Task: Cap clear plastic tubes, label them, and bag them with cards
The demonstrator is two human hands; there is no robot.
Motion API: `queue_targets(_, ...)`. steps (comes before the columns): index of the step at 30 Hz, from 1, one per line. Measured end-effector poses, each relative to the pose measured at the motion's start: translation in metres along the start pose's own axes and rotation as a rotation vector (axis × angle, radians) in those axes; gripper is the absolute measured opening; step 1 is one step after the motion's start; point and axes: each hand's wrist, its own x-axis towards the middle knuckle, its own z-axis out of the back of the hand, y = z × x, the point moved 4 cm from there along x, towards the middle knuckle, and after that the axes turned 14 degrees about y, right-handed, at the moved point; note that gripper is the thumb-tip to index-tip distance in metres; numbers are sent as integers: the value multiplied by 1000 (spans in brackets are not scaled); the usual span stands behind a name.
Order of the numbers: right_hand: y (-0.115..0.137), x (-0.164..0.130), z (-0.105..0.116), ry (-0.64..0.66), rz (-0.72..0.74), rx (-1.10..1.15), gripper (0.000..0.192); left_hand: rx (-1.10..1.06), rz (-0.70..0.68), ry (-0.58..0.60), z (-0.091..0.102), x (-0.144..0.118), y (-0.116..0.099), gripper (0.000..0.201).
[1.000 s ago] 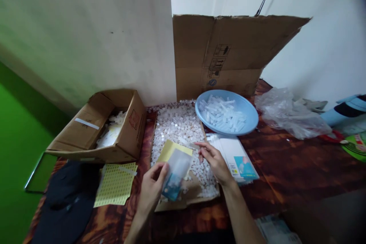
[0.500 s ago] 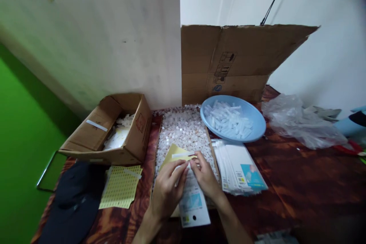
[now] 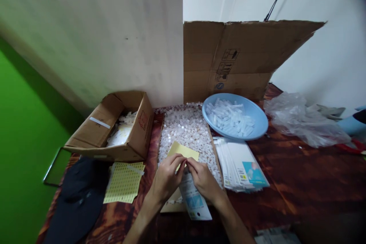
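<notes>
My left hand (image 3: 167, 175) and my right hand (image 3: 203, 179) meet fingertip to fingertip, both closed in a pinch. Between them, at its far end, they grip a flat white-and-blue printed packet (image 3: 197, 204); its near end, with a dark round hole, hangs toward me. The fingers hide the pinched end. Just beyond my fingertips a yellow sheet (image 3: 184, 150) lies on a bed of small whitish pieces (image 3: 183, 126). A stack of similar printed packets (image 3: 237, 160) rests to the right of my right hand.
A blue basin (image 3: 257, 122) of clear small tubes stands behind the stack. On the left are an open cardboard box (image 3: 137, 137), a yellow sticker sheet (image 3: 122, 185) and a dark cap (image 3: 77, 198). Crumpled clear plastic (image 3: 300, 118) lies at right; a cardboard panel (image 3: 246, 53) stands behind.
My right fingers have drawn in from over the yellow sheet to pinch beside my left fingers. The packet's near end has swung slightly right. The white strip on the sheet no longer shows.
</notes>
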Motion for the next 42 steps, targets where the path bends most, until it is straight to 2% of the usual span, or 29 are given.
queue_targets(6,2,3,-4,10,3,19,27,58,17,61,7,3,7,12)
queue_targets(9,0,3,-2,-21,-9,58,27,56,63,40,27,9,16,13)
queue_targets(12,-8,-1,4,-113,-66,86,29,98,127,-21,66,16,32,14)
queue_targets(16,-19,-8,12,-169,-133,106,33,237,242,-199,141,19,60,18)
queue_targets(18,-22,-11,15,-169,-145,121,32,327,355,-285,175,14,73,23)
queue_targets(20,-24,-14,17,-169,-148,131,32,409,488,-339,201,4,84,31)
queue_targets(22,-24,-14,17,-162,-153,137,31,445,631,-320,217,-10,95,39)
queue_targets(24,-24,-15,16,-148,-159,143,32,446,793,-189,222,-27,111,43)
queue_targets(26,-24,-15,14,-136,-164,151,32,471,877,-58,220,-43,124,40)
queue_targets(28,-24,-15,14,-134,-169,166,33,569,798,-73,217,-54,124,31)
queue_targets(31,-24,-13,15,-179,-190,185,33,705,652,-320,202,-61,96,34)
queue_targets(32,-23,-12,16,-210,-194,182,34,693,638,-411,192,-63,82,37)
queue_targets(34,-20,-7,18,-289,-207,159,38,496,532,-578,160,-62,48,29)
queue_targets(35,-16,-5,17,-335,-210,149,40,338,445,-537,137,-57,32,24)
queue_targets(37,-7,-1,14,-421,-179,150,44,-48,350,-223,81,-42,8,23)
queue_targets(39,7,2,4,-421,-77,175,48,-278,253,-53,37,-30,-11,34)
queue_targets(40,13,3,-2,-382,-9,194,48,-323,232,-37,23,-26,-16,44)
queue_targets(42,22,2,-14,-273,91,230,48,-399,238,-93,11,-20,-17,53)
